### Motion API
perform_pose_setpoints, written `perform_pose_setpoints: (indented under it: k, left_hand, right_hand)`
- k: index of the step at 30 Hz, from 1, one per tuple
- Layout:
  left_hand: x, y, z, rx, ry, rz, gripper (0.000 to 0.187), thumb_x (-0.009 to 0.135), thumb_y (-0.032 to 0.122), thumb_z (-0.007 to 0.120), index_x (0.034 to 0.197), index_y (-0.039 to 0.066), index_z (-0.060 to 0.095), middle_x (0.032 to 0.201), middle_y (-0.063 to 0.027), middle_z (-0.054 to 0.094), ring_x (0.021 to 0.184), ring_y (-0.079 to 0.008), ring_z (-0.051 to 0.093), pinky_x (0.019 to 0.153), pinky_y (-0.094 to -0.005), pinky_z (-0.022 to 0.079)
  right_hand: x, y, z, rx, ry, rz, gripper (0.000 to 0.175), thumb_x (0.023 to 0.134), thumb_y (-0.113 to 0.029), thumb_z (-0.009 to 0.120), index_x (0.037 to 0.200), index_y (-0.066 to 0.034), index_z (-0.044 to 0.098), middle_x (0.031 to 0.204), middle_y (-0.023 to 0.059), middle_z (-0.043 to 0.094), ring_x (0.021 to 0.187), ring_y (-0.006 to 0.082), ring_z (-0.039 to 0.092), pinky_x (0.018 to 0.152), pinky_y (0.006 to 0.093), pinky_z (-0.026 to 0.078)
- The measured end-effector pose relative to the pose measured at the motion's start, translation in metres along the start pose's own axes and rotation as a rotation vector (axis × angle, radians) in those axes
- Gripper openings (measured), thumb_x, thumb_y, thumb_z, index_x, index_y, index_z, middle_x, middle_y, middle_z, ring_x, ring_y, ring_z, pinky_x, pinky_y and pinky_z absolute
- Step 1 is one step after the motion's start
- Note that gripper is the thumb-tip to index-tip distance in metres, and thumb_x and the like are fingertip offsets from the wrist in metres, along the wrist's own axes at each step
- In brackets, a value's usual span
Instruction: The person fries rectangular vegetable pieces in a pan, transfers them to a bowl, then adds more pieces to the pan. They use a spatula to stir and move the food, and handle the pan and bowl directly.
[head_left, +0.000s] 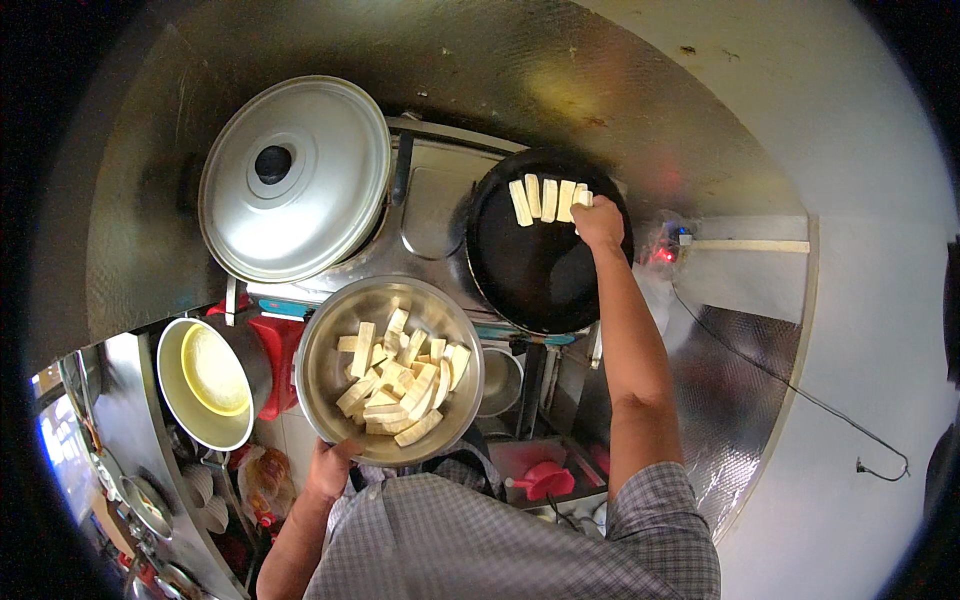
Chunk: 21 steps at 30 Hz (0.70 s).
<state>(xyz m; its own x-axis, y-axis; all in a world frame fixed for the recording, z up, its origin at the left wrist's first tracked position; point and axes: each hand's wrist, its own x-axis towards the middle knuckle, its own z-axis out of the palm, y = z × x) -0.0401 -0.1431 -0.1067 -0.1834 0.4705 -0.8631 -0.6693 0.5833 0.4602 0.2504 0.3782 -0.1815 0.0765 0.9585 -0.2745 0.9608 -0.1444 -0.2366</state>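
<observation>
My left hand (332, 466) grips the near-left rim of a stainless steel mixing bowl (319, 375). Inside the bowl lies a loose heap of pale cut food sticks (390, 397), perhaps plantain or cassava. Over the far right of a black frying pan (532, 277), my right hand (601, 223) has a pale stick (585, 198) between its fingers. To the left of that hand, several similar sticks (549, 200) stand in a row, side by side, on the pan's dark surface. My fingers partly cover the row's right end.
A large lidded pot (315, 217) sits on the stove (435, 202) left of the pan. Below it is a deep pot (169, 375) containing yellow liquid (214, 367). A dark cable (739, 358) runs along the right wall. A pink plastic dipper (546, 480) lies low beside me.
</observation>
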Motion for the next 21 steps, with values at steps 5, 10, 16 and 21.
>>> perform_pose_setpoints:
  k: [5, 10, 16, 21]
  left_hand:
    - [0.000, 0.003, 0.005, 0.049, 0.013, 0.071, 0.037, 0.086, 0.001, 0.058, 0.122, -0.005, 0.059, 0.110, -0.0133, 0.069, 0.097, -0.0239, 0.068, 0.080, -0.0358, 0.056]
    - [-0.001, 0.008, 0.003, 0.075, 0.001, -0.009, 0.041, 0.083, 0.001, 0.060, 0.124, -0.004, 0.059, 0.112, -0.0109, 0.069, 0.098, -0.0218, 0.067, 0.084, -0.0328, 0.055]
    - [-0.002, 0.006, 0.002, 0.200, 0.007, 0.069, 0.036, 0.084, 0.003, 0.061, 0.119, -0.003, 0.061, 0.106, -0.0094, 0.070, 0.091, -0.0212, 0.068, 0.081, -0.0322, 0.056]
    - [0.000, 0.000, 0.001, 0.117, 0.037, 0.017, 0.035, 0.083, 0.005, 0.063, 0.118, -0.001, 0.062, 0.103, -0.0086, 0.070, 0.089, -0.0195, 0.068, 0.075, -0.0314, 0.056]
  right_hand:
    - [-0.017, -0.010, -0.005, -0.187, 0.110, 0.002, 0.038, 0.085, -0.038, 0.069, 0.108, -0.0070, 0.072, 0.106, 0.0175, 0.073, 0.100, 0.0378, 0.070, 0.085, 0.0498, 0.056]
    - [-0.026, -0.001, -0.011, -0.197, 0.142, 0.008, 0.042, 0.087, -0.039, 0.069, 0.108, -0.0025, 0.069, 0.106, 0.0203, 0.073, 0.099, 0.0393, 0.071, 0.083, 0.0511, 0.057]
    - [-0.021, 0.012, -0.006, -0.234, 0.229, -0.046, 0.045, 0.087, -0.041, 0.071, 0.106, -0.0009, 0.066, 0.103, 0.0210, 0.071, 0.093, 0.0406, 0.071, 0.080, 0.0526, 0.057]
    - [-0.020, 0.019, 0.006, -0.207, 0.392, -0.126, 0.040, 0.089, -0.039, 0.070, 0.104, -0.0022, 0.066, 0.100, 0.0187, 0.070, 0.089, 0.0404, 0.070, 0.076, 0.0519, 0.057]
